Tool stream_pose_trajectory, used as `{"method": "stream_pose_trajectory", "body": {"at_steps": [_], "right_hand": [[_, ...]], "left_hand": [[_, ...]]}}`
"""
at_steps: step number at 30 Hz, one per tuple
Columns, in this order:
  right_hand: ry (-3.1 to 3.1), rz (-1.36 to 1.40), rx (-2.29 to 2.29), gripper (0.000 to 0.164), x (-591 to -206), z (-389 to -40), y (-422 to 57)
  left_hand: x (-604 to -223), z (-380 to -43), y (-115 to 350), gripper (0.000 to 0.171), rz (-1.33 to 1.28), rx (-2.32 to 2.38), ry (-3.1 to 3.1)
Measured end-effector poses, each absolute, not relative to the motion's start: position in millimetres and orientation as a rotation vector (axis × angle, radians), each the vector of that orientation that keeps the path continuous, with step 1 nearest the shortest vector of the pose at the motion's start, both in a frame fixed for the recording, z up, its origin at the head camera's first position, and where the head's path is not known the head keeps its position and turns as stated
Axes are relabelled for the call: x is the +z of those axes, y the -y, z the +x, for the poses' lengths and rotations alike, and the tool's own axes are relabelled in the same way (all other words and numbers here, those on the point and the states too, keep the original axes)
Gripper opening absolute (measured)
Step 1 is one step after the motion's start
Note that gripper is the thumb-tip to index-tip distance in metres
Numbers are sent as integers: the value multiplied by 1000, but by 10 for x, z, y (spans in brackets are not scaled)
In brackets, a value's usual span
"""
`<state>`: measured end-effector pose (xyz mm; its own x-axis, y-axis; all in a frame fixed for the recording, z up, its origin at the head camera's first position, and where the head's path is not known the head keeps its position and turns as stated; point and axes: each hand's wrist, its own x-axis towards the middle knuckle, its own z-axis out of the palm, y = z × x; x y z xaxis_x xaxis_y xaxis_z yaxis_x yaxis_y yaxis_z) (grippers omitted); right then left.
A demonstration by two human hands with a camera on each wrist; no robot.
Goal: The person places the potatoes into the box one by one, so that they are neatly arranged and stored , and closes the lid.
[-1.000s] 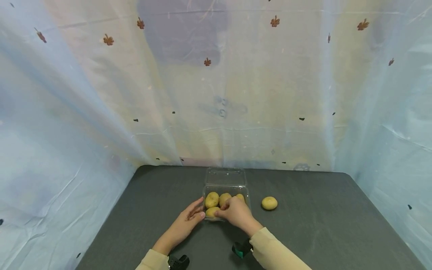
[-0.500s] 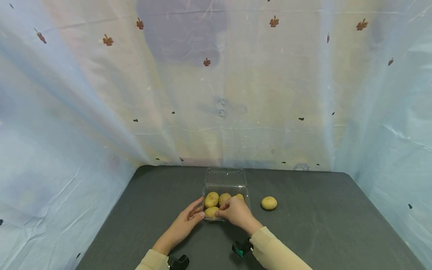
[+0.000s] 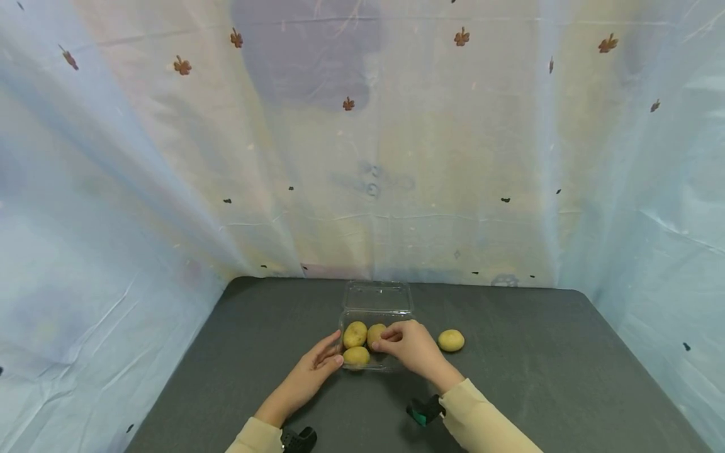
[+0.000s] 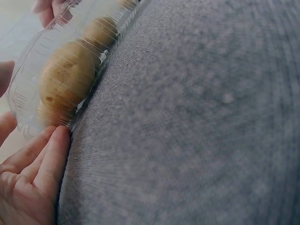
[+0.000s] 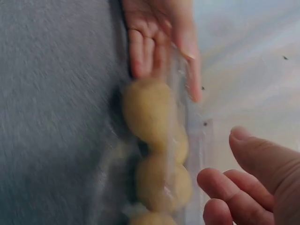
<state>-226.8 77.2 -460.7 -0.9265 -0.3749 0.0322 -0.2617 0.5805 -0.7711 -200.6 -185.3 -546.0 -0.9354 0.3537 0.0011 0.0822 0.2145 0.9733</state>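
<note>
Curtained-off work area (wider room hidden), dark grey table point(image 3: 538, 377), pale leaf-printed sheeting point(image 3: 442, 151) on three sides

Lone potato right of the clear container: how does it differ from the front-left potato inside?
The lone potato lies on the dark table; the front-left potato sits in the clear container. The lone potato lies apart, while the front-left potato has another potato just behind. Both look yellow and oval; neither is held.

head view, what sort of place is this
Probably a screened-off work booth, perhaps indoors: patterned sheets hang on three sides of a grey table, where a clear tub holds potatoes.
</note>
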Motion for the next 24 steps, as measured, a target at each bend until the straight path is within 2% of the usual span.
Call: {"method": "stream_pose_trajectory", "body": {"at_steps": [12,19,24], "right_hand": [[-2719,-380,-1411,36,-4512,-2289,-1185],[-2797,-266,-1429,36,-4575,-2333,-1447],[-2826,-215,-1418,42,-4640,-2365,-1626]], "left_hand": [[-5438,-1998,1854,60,418,1788,-2278],[-5432,-1992,1851,61,417,1783,-2278],[-5443,-1995,1858,61,412,1784,-2271]]}}
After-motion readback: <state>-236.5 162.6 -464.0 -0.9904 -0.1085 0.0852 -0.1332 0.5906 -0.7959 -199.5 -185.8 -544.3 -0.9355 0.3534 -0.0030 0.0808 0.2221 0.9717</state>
